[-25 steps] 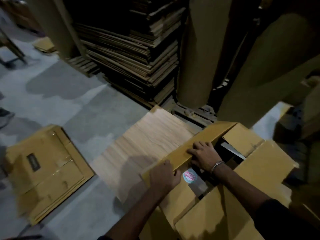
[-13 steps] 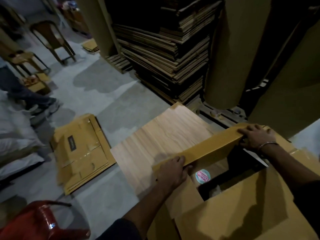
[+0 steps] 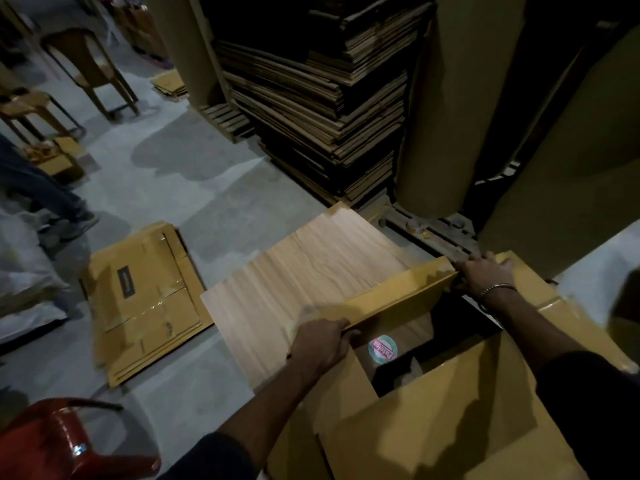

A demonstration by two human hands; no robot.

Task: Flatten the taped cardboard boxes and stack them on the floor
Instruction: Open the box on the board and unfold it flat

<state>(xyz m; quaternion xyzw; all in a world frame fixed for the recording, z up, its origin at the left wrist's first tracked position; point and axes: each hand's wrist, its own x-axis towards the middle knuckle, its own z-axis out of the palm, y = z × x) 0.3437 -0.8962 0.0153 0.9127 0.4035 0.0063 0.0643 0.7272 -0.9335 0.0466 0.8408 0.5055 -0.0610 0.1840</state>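
Both hands grip the open box's far flap (image 3: 398, 292): left hand (image 3: 320, 344) fingers curled over its near end, right hand (image 3: 485, 271) clasping the far corner; an uneven pull could tear it.

Red chair (image 3: 52, 441) seen at bottom left – wooden chairs (image 3: 88, 69) upper left, tall brown paper rolls (image 3: 450, 98) stood on a pallet (image 3: 433, 230), another person's leg (image 3: 41, 192) at left.

Both arms reach forward in dark sleeves, forearms bare. Left hand (image 3: 320, 344) curled, fingers hooked over a flap edge, knuckles up. Right hand (image 3: 486, 273) stretched further out, fingers gripping the flap's far end; metal bangle on wrist.
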